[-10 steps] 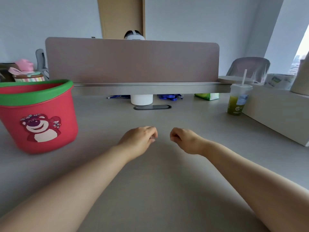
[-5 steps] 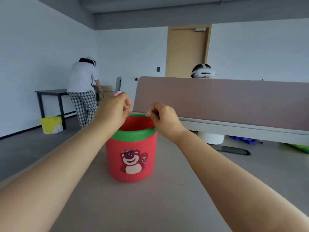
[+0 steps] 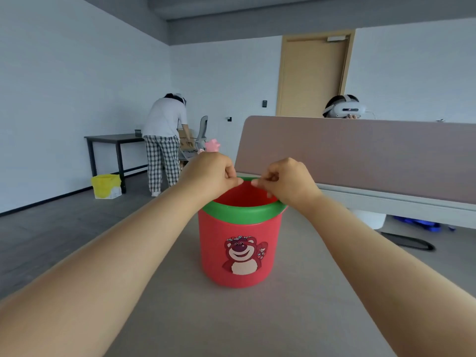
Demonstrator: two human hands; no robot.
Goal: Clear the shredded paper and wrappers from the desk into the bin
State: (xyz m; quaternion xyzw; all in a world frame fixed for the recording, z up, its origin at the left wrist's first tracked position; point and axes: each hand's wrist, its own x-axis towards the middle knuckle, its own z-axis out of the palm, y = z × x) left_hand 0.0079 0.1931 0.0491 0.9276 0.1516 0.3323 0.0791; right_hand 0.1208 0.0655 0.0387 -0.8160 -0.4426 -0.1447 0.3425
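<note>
A red bin [image 3: 239, 256] with a green rim and a bear picture stands on the grey desk [image 3: 257, 323] straight ahead. My left hand [image 3: 211, 173] hovers over the bin's far left rim, fingers curled and thumb pinched to fingertips. Just right of it my right hand [image 3: 286, 182] is curled the same way over the bin's opening. No paper or wrapper shows in either pinch, and none lies on the visible desk. The bin's inside bottom is hidden.
A mauve divider panel [image 3: 360, 155] runs along the desk's far right. Under it lie a white cylinder [image 3: 368, 219], blue cords [image 3: 422, 224] and a black oval [image 3: 407, 243]. A pink topper [image 3: 212, 145] peeks behind my left hand. Beyond stand a person [image 3: 164, 140], a dark table [image 3: 113, 139] and a yellow bin [image 3: 106, 186].
Both hands rose from the desk's middle and swung left to above the red bin, staying curled. My view turned left and came closer to the bin.
</note>
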